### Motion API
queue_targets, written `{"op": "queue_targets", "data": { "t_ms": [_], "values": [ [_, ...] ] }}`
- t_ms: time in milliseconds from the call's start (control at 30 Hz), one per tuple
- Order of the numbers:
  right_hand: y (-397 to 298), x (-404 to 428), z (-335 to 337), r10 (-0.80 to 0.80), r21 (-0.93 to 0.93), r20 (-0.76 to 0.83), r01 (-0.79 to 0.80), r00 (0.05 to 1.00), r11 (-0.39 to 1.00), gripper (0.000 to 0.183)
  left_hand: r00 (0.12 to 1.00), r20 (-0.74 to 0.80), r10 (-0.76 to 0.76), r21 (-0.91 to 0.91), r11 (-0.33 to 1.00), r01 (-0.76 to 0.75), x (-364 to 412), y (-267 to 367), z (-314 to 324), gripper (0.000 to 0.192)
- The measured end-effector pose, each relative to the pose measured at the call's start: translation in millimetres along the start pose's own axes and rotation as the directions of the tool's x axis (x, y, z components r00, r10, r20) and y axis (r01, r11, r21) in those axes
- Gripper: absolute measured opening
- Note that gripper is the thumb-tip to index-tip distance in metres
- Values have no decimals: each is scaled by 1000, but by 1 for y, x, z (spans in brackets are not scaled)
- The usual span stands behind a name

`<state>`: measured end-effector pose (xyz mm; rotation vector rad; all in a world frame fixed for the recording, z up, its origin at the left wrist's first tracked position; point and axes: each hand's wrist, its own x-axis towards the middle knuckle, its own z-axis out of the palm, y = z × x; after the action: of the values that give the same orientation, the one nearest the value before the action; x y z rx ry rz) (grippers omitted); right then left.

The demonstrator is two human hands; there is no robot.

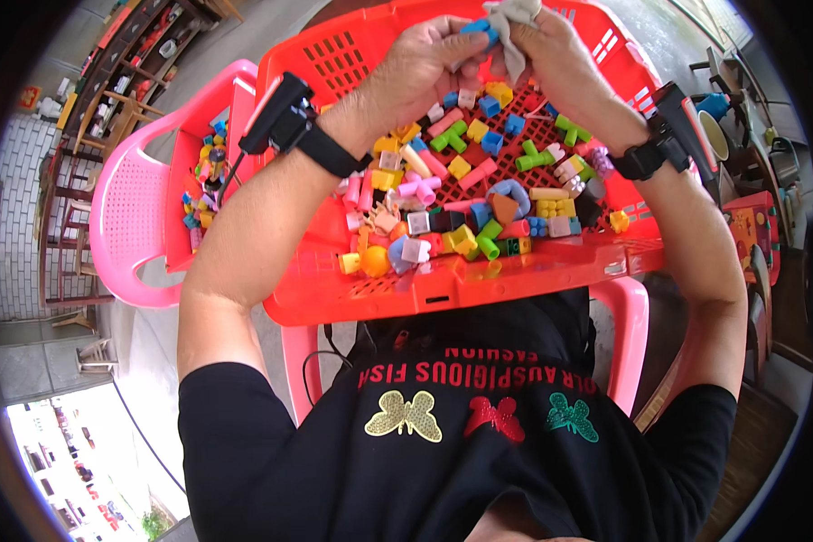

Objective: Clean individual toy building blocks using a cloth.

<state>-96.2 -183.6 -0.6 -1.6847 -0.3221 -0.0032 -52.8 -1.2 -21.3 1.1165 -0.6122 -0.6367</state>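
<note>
My left hand point(421, 62) pinches a blue plastic toy brick point(481, 31) between thumb and fingers, above the far part of a red plastic basket point(440, 293). Opposite it, my right hand point(561, 53) grips a pale grey cloth point(515, 42), which lies against the brick and partly covers it. Loose toy pieces fill much of the basket below: a green branched connector point(450, 137), a pink tube point(477, 173), a blue curved piece point(513, 192), an orange ball point(375, 261) and a white block point(415, 251). The fingertips under the cloth are partly hidden.
A pink plastic chair point(130, 169) at the left carries a red container point(184, 166) with more toy pieces. Wooden shelving point(118, 64) stands beyond. Wrist devices with black straps point(332, 150) sit on both forearms. A dark cable point(311, 366) hangs below the basket's near side.
</note>
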Motion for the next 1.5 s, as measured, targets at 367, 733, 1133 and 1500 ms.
{"op": "queue_targets", "data": {
  "t_ms": [367, 733, 1133, 1500],
  "values": [
    [-19, 5, -15, -50, 68, -78, 56, 996, 996, 27, 999, 40, -8, -203, 979, 16, 0, 22, 1, 16],
    [-15, 4, -11, -3, -145, 3, 4, 1000, 989, 6, 932, 10, -362, 794, 569, 213, 0, -7, -7, 18],
    [-17, 2, -17, -28, -122, 80, 37, 996, 992, 7, 913, 192, -361, 913, -276, -301, -36, -45, 0, 12],
    [-5, -2, -8, -42, -47, 92, 47, 995, 998, 17, 979, -201, 11, 664, 736, 128, -2, 4, 2, 19]
  ]
}}
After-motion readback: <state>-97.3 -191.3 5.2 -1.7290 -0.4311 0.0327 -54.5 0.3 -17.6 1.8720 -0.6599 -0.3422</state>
